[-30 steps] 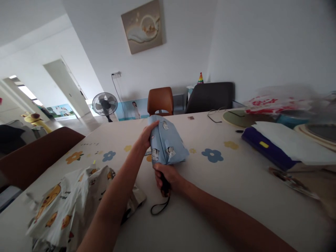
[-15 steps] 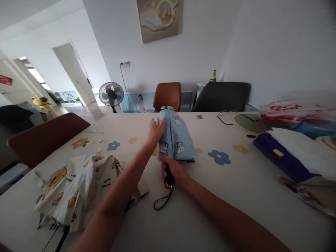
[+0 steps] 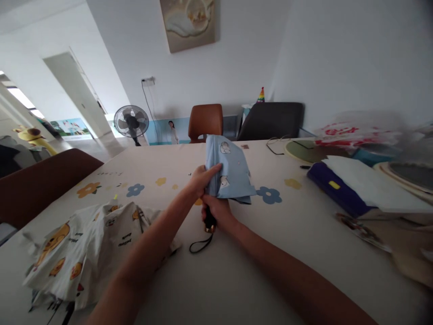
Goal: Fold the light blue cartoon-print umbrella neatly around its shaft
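A folded light-blue umbrella with small cartoon prints stands tilted over the table. My right hand is wrapped round its black handle, from which a black wrist strap hangs onto the tabletop. My left hand presses its fingers against the lower left side of the blue canopy, gathering the fabric. A second folded umbrella, white with yellow bear prints, lies on the table at the lower left, beside my left forearm.
A purple box under white paper, round mats and a red-printed plastic bag crowd the table's right side. Brown chairs stand at the far end and left, a dark chair beside. A fan stands by the doorway.
My left hand has slid down the blue canopy from near its top to its lower edge, close to my right hand. The view has shifted slightly.
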{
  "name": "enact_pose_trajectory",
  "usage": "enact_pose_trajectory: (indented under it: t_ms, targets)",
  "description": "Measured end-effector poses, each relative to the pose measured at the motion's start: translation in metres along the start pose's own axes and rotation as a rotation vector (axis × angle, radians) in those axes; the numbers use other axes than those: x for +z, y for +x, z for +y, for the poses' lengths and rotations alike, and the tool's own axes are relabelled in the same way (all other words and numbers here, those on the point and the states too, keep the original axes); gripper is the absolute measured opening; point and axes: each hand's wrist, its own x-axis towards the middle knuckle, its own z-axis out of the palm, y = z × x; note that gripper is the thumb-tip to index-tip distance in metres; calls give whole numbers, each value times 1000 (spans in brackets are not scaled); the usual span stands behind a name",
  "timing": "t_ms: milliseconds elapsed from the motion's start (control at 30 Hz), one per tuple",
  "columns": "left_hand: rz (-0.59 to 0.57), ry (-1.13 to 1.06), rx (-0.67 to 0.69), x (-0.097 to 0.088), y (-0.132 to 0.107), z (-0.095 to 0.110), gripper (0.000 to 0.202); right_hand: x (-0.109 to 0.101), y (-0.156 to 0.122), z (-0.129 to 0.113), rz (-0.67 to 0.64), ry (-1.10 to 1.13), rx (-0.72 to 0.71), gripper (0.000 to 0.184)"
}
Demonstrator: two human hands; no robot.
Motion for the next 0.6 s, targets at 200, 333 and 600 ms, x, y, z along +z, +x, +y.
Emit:
enact_pose_trajectory:
  t_ms: [200, 333, 600]
  targets:
    - [-182, -367, -280, -13, 6, 0, 35, -1, -2, 1, -167, 81, 50, 19]
    - [-121, -375, -204, -11, 6, -2, 38, -4, 4, 7, -199, 210, -11, 14]
    - [-59, -324, -225, -8, 6, -4, 43, -5, 8, 6, -294, 295, 0, 23]
